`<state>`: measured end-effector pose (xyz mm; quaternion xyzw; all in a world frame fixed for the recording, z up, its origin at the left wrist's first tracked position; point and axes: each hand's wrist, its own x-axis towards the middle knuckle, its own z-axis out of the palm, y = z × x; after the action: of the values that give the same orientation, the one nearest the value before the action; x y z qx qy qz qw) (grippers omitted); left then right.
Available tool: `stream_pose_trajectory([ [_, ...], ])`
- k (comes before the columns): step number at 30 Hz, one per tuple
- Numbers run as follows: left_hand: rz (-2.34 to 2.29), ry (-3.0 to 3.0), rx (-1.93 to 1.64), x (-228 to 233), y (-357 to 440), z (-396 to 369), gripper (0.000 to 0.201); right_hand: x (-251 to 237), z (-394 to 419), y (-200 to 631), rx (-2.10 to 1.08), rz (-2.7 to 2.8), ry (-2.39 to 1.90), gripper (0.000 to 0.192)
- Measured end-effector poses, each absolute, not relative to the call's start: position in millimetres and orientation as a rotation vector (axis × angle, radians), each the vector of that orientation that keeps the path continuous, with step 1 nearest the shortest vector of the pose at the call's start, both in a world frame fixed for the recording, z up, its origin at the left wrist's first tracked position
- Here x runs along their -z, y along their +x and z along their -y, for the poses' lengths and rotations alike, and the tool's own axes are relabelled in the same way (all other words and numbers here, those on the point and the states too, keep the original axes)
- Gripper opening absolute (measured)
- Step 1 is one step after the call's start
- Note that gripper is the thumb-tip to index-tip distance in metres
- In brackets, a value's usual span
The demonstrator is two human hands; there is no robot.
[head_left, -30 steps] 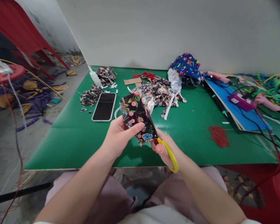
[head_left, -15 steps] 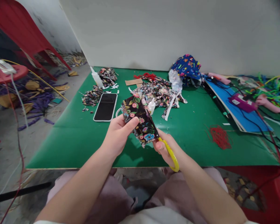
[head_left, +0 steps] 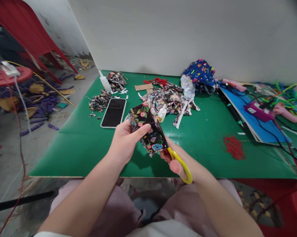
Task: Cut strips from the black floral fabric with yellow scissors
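My left hand (head_left: 125, 140) pinches a piece of dark floral fabric (head_left: 148, 128), thumb on top. My right hand (head_left: 174, 158) grips yellow-handled scissors (head_left: 184, 168), with its thumb in a handle loop. The blades lie along the fabric's right edge, and the fingers under the handles are partly hidden. Just beyond the fabric stands a small white bottle (head_left: 162, 113), partly covered. Behind it lies a heap of floral fabric scraps (head_left: 171, 98) with a white strip (head_left: 181, 115). To the left of my hands rests a white-edged phone (head_left: 114, 113), screen dark.
On the green table (head_left: 84, 154), a white squeeze bottle (head_left: 105, 82) and scrap piles (head_left: 100, 100) sit at the left. Red thread (head_left: 233, 147), a blue folder (head_left: 259, 121), cables and a purple device (head_left: 259, 111) occupy the right. A blue patterned cloth (head_left: 199, 74) lies by the wall.
The right thumb and yellow handle have shifted slightly right and down, and the handles look wider apart. My left hand still holds the fabric. The whole view has moved slightly.
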<state>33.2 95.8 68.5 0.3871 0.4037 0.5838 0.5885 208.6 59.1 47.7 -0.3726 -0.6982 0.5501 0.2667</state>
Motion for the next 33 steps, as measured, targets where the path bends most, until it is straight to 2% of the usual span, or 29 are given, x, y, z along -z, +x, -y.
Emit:
stream_pose_trajectory([
  [14, -0.995, 0.992, -1.313, -67.0, 33.5, -93.2, 0.021, -57.6, -57.9, 208.3, -1.507, 1.908, -1.013, 0.088],
  [33, -1.0, 0.948, -1.327, -74.6, 37.2, -85.4, 0.018, -53.0, -48.5, 201.5, -1.36, 1.83, -1.108, 0.09],
])
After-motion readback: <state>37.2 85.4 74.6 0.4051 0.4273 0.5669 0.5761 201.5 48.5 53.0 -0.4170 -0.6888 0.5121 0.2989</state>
